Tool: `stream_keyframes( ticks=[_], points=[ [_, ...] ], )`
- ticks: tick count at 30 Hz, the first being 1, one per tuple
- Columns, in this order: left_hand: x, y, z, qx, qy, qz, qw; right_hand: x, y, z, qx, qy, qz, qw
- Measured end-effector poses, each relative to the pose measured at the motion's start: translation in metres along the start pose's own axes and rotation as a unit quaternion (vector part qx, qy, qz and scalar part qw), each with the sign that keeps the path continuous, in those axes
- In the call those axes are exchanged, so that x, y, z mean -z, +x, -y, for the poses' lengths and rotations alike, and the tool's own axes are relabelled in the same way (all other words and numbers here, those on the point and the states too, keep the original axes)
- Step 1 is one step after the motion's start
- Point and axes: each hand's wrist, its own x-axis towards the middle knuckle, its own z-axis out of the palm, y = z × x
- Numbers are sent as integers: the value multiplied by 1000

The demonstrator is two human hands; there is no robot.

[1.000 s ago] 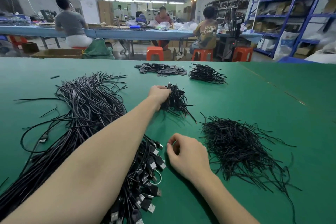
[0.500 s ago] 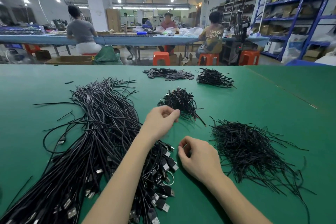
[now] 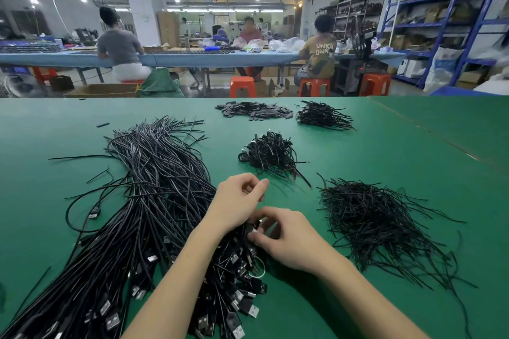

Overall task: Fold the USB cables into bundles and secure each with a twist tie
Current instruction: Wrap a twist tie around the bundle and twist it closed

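Note:
A big heap of loose black USB cables (image 3: 154, 201) runs across the left of the green table (image 3: 399, 151), with its plugs toward me. My right hand (image 3: 292, 242) pinches the silver plug of one USB cable (image 3: 254, 229) at the heap's right edge. My left hand (image 3: 237, 201) hovers just above and to the left, fingers loosely curled, with nothing seen in it. A loose pile of thin black twist ties (image 3: 380, 226) lies to the right. Tied cable bundles (image 3: 270, 154) sit beyond my hands.
A second pile of bundles (image 3: 322, 115) and a heap of small flat black pieces (image 3: 253, 111) lie near the table's far edge. A short black piece (image 3: 102, 125) lies far left. People sit at a blue bench (image 3: 192, 56) behind; blue shelving (image 3: 446, 36) stands right.
My left hand has pulled back from the tied bundles to the cable heap. My right hand has moved left onto the plugs and taken hold of one.

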Motion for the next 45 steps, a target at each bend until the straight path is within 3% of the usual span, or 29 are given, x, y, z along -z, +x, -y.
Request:
stream_keyframes(
  ticks=[7,12,19,22,26,30,32,34,36,38,40,43,45],
  points=[
    [1,-1,-1,-9,-15,8,1000,8,1,5,-66,77,-18,995],
    [4,-2,0,-18,-12,22,1000,18,-2,6,-85,34,72,993],
    [7,-2,0,-29,-21,45,998,38,2,16,-92,62,44,993],
    [10,-5,-4,-66,3,74,995,60,2,15,-99,127,-14,987],
    [6,-10,-13,-116,52,127,984,83,2,10,-115,248,-100,957],
    [-9,-14,-29,-149,53,92,983,92,3,10,-118,387,-151,902],
    [-19,-18,-40,-143,17,69,987,94,4,12,-106,449,-134,877],
    [-26,-21,-54,-82,-104,72,989,94,7,12,-91,520,-101,843],
    [-30,-21,-68,-12,-301,98,948,89,9,9,-85,535,-96,835],
    [-30,-22,-80,28,-451,122,883,79,9,5,-88,468,-72,876],
    [-23,-23,-85,50,-550,145,821,70,5,3,-69,421,11,904],
    [-3,-18,-85,65,-659,134,737,69,-2,4,-31,457,129,880],
    [12,-12,-82,60,-709,108,694,69,-5,8,16,382,140,913]
  ],
)
